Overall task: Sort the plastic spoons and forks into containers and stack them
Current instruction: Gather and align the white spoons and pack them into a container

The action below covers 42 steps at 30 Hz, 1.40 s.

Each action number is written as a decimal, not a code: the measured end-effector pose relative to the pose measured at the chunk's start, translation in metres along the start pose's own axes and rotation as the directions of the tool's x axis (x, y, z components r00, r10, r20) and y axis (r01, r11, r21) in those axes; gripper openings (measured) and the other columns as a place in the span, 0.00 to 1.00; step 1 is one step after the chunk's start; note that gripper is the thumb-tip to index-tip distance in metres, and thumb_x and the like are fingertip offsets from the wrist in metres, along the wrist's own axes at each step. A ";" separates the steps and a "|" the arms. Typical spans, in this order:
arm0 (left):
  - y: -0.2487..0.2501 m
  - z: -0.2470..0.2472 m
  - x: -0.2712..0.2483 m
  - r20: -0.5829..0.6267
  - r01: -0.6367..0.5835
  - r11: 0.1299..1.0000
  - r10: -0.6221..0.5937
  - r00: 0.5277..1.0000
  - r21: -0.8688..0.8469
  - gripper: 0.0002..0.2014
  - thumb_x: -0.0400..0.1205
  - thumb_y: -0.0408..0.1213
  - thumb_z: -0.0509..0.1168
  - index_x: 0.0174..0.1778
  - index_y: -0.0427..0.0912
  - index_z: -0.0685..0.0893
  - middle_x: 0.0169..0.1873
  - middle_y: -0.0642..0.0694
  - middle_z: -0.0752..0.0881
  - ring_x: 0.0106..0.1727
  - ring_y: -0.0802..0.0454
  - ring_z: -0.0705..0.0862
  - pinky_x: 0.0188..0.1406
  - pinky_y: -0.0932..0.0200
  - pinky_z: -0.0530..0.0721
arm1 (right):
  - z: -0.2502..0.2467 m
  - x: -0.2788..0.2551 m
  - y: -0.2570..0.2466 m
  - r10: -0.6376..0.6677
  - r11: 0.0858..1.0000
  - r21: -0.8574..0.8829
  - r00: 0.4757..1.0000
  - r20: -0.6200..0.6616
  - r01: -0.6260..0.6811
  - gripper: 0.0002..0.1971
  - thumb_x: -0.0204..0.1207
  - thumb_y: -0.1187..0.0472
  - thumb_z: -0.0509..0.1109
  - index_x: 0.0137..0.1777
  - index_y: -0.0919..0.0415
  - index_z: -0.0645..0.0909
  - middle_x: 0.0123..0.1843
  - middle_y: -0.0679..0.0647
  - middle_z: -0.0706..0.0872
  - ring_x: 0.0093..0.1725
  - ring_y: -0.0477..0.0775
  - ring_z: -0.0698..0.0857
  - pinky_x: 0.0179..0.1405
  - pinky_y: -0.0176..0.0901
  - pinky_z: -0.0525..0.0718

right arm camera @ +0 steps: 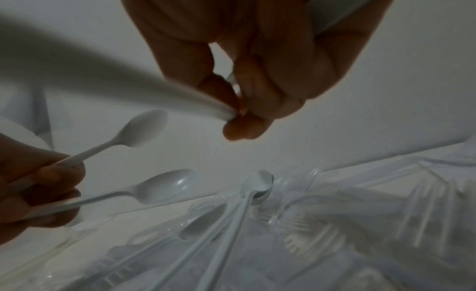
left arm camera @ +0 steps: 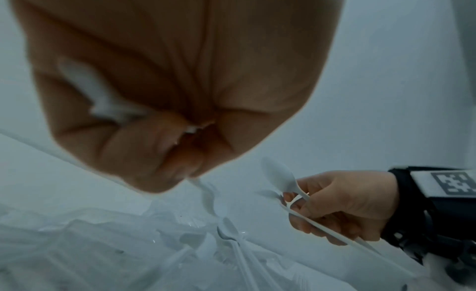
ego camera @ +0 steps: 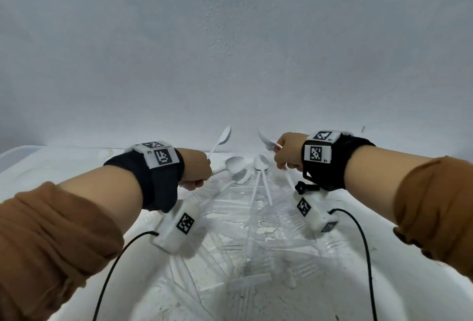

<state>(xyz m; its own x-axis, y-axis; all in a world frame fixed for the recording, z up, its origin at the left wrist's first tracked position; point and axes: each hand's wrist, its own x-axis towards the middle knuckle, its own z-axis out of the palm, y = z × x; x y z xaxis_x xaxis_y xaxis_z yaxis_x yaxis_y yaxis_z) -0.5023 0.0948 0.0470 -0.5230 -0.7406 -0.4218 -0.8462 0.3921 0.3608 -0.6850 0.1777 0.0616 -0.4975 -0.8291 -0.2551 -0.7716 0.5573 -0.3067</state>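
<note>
head view: both hands lifting white spoons out of the heap on the desk.
desk (ego camera: pixel 384 218) carries a mixed pile of clear cutlery (ego camera: pixel 256 218) with loose white spoons (ego camera: pixel 261 164) on top; no container is plainly visible. left hand (ego camera: pixel 195 169) grasps two spoons (right arm camera: pixel 152 128) by the handles, right hand (ego camera: pixel 289 151) grasps two more (left arm camera: pixel 279 176). i'd align bowls the same way and nest them before dropping in, keeping forks (right arm camera: pixel 296 228) out.

Soft even light overhead; dim, blurry, edge-warped wrist views.
</note>
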 end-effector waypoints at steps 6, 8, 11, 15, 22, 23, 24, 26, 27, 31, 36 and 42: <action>-0.003 0.007 0.004 -0.142 0.016 0.996 -0.028 0.990 -0.084 0.17 0.85 0.45 0.58 0.31 0.45 0.68 0.28 0.48 0.74 0.26 0.54 0.73 0.24 0.64 0.73 | 0.016 0.016 0.009 -0.009 0.987 0.155 0.979 -0.202 0.041 0.19 0.80 0.63 0.60 0.32 0.48 0.57 0.49 0.58 0.75 0.39 0.57 0.76 0.31 0.38 0.72; -0.007 0.012 0.006 -0.126 0.029 0.994 -0.043 0.991 -0.110 0.18 0.84 0.46 0.58 0.30 0.41 0.69 0.25 0.46 0.73 0.23 0.51 0.70 0.23 0.64 0.69 | 0.021 0.018 0.006 -0.010 0.985 0.168 0.978 -0.207 0.046 0.18 0.82 0.59 0.58 0.32 0.49 0.57 0.48 0.59 0.75 0.44 0.58 0.76 0.32 0.41 0.74; -0.009 0.017 0.006 -0.145 0.051 0.993 -0.066 0.987 -0.105 0.18 0.85 0.46 0.55 0.33 0.38 0.69 0.24 0.45 0.72 0.22 0.49 0.69 0.23 0.63 0.66 | 0.021 0.014 -0.002 -0.019 0.993 0.118 0.994 -0.110 0.032 0.18 0.82 0.48 0.60 0.32 0.53 0.63 0.37 0.58 0.77 0.39 0.58 0.77 0.39 0.47 0.77; -0.006 0.020 0.007 -0.160 0.058 0.998 -0.056 0.986 0.009 0.18 0.85 0.48 0.53 0.33 0.41 0.68 0.27 0.47 0.72 0.24 0.52 0.70 0.24 0.61 0.66 | 0.015 0.007 -0.012 -0.062 0.984 -0.168 0.998 0.018 0.064 0.22 0.80 0.44 0.63 0.33 0.45 0.53 0.28 0.53 0.72 0.25 0.50 0.70 0.27 0.37 0.67; -0.001 0.019 0.016 -0.153 0.004 0.984 0.024 0.988 0.180 0.09 0.85 0.36 0.53 0.40 0.38 0.72 0.31 0.50 0.69 0.38 0.50 0.74 0.27 0.68 0.63 | 0.024 0.010 -0.025 -0.006 0.940 -0.340 0.997 0.080 0.033 0.20 0.78 0.52 0.67 0.30 0.56 0.63 0.29 0.51 0.70 0.26 0.48 0.69 0.25 0.36 0.64; -0.001 0.020 0.018 -0.161 -0.008 0.980 0.041 0.986 0.199 0.08 0.85 0.36 0.53 0.44 0.39 0.74 0.31 0.51 0.69 0.43 0.50 0.74 0.27 0.68 0.62 | 0.024 0.010 -0.026 -0.002 0.934 -0.356 0.997 0.080 0.031 0.20 0.78 0.51 0.68 0.30 0.57 0.65 0.29 0.51 0.71 0.27 0.49 0.70 0.24 0.36 0.64; 0.000 0.021 0.020 -0.168 -0.015 0.977 0.052 0.984 0.212 0.08 0.85 0.36 0.54 0.42 0.39 0.73 0.30 0.51 0.69 0.45 0.50 0.74 0.26 0.68 0.62 | 0.024 0.011 -0.025 0.002 0.929 -0.369 0.997 0.083 0.029 0.20 0.77 0.51 0.68 0.30 0.58 0.65 0.30 0.51 0.71 0.30 0.52 0.73 0.24 0.36 0.64; 0.000 0.024 0.024 -0.170 -0.012 0.977 0.050 0.984 0.215 0.11 0.84 0.37 0.56 0.36 0.40 0.70 0.30 0.51 0.70 0.46 0.49 0.73 0.25 0.67 0.61 | 0.025 0.014 -0.023 0.024 0.923 -0.384 0.994 0.107 0.019 0.19 0.78 0.51 0.68 0.31 0.59 0.67 0.32 0.53 0.73 0.34 0.54 0.74 0.26 0.37 0.66; 0.001 0.025 0.027 -0.165 -0.008 0.978 0.044 0.985 0.210 0.13 0.84 0.38 0.57 0.33 0.41 0.68 0.30 0.50 0.69 0.45 0.49 0.73 0.25 0.67 0.61 | 0.026 0.015 -0.022 0.030 0.925 -0.379 0.991 0.129 0.021 0.18 0.77 0.52 0.69 0.32 0.60 0.69 0.35 0.54 0.76 0.33 0.54 0.75 0.28 0.38 0.69; 0.002 0.028 0.033 -0.124 0.007 0.978 0.019 0.992 0.208 0.12 0.82 0.47 0.62 0.43 0.40 0.75 0.35 0.49 0.74 0.47 0.48 0.73 0.33 0.63 0.68 | 0.031 0.021 -0.017 0.006 0.928 -0.370 0.991 0.131 0.043 0.09 0.75 0.57 0.68 0.37 0.61 0.77 0.43 0.57 0.81 0.41 0.56 0.77 0.42 0.42 0.75; 0.004 0.029 0.033 -0.081 0.027 0.967 -0.006 0.997 0.255 0.19 0.79 0.49 0.68 0.56 0.39 0.77 0.37 0.48 0.76 0.46 0.49 0.75 0.38 0.61 0.72 | 0.026 0.026 -0.008 0.074 0.985 -0.167 0.990 0.124 -0.053 0.15 0.75 0.59 0.65 0.27 0.59 0.78 0.20 0.49 0.80 0.27 0.53 0.78 0.32 0.37 0.76; 0.004 0.027 0.026 -0.076 0.010 0.978 0.006 0.997 0.210 0.12 0.80 0.44 0.66 0.37 0.40 0.73 0.32 0.49 0.74 0.30 0.54 0.72 0.26 0.62 0.68 | 0.013 0.018 0.013 0.087 0.996 -0.006 0.996 0.035 -0.086 0.17 0.72 0.60 0.62 0.21 0.58 0.79 0.13 0.45 0.78 0.21 0.50 0.76 0.30 0.39 0.74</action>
<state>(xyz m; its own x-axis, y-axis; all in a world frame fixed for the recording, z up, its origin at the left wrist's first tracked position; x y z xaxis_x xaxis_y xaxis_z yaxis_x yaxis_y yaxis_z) -0.5217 0.0917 0.0153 -0.5192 -0.7774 -0.3551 -0.8538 0.4907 0.1742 -0.6988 0.1704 0.0408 -0.5481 -0.7757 -0.3128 -0.7282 0.6265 -0.2779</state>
